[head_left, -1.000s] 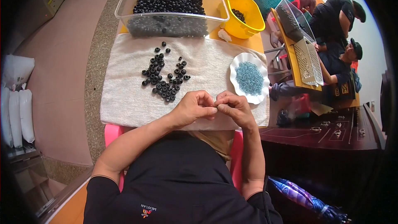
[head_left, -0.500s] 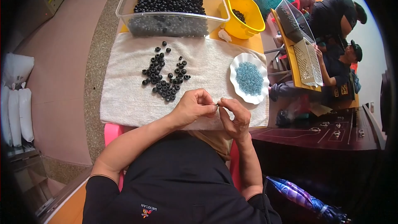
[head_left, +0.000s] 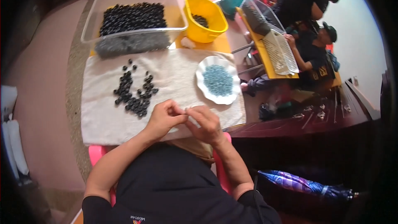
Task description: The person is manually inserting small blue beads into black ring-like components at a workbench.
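In the head view, we find the bare left hand (head_left: 166, 118) and bare right hand (head_left: 206, 126) meeting above the near edge of a cream-white cloth (head_left: 101, 116). We note the left thumb and forefinger bent close together; the right hand is half curled, its forefinger reaching the left fingertips and its thumb lower. We cannot tell what, if anything, either pinch has hold of. Beyond the left hand, we record a loose cluster of round black beads (head_left: 139, 103) on the cloth. Small, translucent blue beads (head_left: 218, 81) fill a white scalloped dish (head_left: 224, 100) at the cloth's right side. Behind the cloth, we observe a clear rectangular plastic tub (head_left: 134, 34) containing many black pieces, and beside it a yellow plastic basin (head_left: 206, 36) with dark pieces inside.
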`<action>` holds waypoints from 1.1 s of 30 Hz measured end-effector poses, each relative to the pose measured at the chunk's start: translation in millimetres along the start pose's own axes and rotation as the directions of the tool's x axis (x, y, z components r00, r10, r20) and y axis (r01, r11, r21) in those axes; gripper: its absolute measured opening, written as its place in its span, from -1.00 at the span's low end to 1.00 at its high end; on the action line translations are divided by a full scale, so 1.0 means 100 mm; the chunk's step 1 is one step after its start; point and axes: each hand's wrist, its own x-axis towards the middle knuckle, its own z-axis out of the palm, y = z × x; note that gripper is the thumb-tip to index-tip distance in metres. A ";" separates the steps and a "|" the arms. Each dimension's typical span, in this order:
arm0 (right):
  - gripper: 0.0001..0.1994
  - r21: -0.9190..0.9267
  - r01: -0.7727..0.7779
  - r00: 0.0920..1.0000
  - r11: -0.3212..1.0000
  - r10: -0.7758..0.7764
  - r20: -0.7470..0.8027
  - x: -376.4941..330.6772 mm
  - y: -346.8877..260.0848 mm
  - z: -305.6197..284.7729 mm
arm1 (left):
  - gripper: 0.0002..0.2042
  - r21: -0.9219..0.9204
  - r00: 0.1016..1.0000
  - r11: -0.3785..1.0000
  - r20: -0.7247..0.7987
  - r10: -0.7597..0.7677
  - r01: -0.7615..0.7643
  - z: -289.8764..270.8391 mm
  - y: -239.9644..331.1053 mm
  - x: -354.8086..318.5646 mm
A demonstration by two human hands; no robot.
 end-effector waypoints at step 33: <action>-0.58 0.025 -0.026 0.994 0.999 0.029 -0.102 -0.03 0.00 0.10 | -0.85 -0.017 1.000 1.000 -0.008 -0.016 0.016 0.04 0.07 0.02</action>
